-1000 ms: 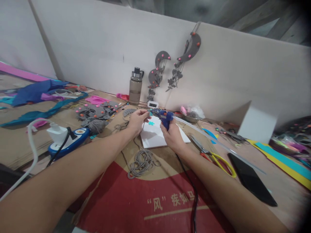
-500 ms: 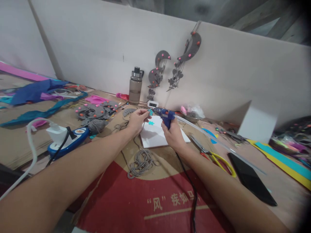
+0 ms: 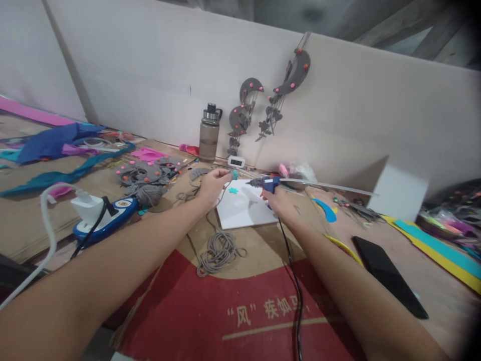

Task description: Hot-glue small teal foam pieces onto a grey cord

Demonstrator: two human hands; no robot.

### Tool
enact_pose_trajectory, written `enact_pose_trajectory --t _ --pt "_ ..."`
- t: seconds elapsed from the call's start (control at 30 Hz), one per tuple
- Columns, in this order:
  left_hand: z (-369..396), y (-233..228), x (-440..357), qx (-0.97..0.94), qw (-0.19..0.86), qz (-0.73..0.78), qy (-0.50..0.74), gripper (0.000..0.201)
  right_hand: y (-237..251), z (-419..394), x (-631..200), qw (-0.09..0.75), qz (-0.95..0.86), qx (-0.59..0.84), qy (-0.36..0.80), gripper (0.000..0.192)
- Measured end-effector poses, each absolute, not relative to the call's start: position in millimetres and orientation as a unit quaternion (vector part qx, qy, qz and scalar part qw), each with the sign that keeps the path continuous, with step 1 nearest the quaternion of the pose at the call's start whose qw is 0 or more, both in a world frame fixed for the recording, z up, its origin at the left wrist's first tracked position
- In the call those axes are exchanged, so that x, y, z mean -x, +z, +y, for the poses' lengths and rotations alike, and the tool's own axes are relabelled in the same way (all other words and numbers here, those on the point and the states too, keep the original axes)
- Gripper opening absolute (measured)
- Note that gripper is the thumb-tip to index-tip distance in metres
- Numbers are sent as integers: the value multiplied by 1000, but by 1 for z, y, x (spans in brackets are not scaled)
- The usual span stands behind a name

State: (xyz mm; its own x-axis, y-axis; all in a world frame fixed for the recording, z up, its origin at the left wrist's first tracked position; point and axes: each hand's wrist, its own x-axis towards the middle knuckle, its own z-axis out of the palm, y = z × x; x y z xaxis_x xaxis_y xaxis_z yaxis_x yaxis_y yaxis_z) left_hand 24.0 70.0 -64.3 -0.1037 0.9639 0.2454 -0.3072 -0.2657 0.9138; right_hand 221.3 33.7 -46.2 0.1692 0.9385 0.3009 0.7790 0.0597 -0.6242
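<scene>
My left hand (image 3: 211,186) pinches a small teal felt piece (image 3: 235,174) on a grey cord, just above the far left corner of a white sheet (image 3: 244,213). A teal flower cutout (image 3: 233,191) lies on that sheet. My right hand (image 3: 278,201) grips a blue hot glue gun (image 3: 269,184), nozzle pointing left toward the teal piece with a gap between them. A long clear glue stick (image 3: 330,187) juts from the gun's back to the right. The gun's black cable (image 3: 295,291) runs toward me.
A coil of grey cord (image 3: 220,249) lies before the sheet. A bottle (image 3: 209,134) and grey felt hangings (image 3: 246,113) stand at the wall. Blue power strip (image 3: 103,220) at left, black phone (image 3: 389,276) at right, coloured felt scraps (image 3: 56,143) far left, grey yarn ball (image 3: 149,194).
My right hand has swung the glue gun away to the right and lowered it, so the nozzle has left the teal piece. The left hand has stayed put.
</scene>
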Motion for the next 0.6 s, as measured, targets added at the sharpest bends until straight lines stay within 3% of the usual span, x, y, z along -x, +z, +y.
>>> enact_pose_trajectory --t 0.13,0.27,0.4,0.47,0.6 --pt "68 -64 -26 -525 402 382 645 20 -33 27 -229 207 -630 746 60 31" --pt "63 -65 -29 -582 347 383 628 19 -30 22 -229 197 -661 723 -42 34" --pt "54 -64 -33 -637 285 383 606 15 -38 23 -216 337 -702 628 -10 18" --pt "49 -62 -35 -654 255 381 601 13 -45 22 -201 432 -692 567 115 15" --pt "42 -59 -39 -662 246 369 604 12 -56 15 -172 560 -578 451 386 29"
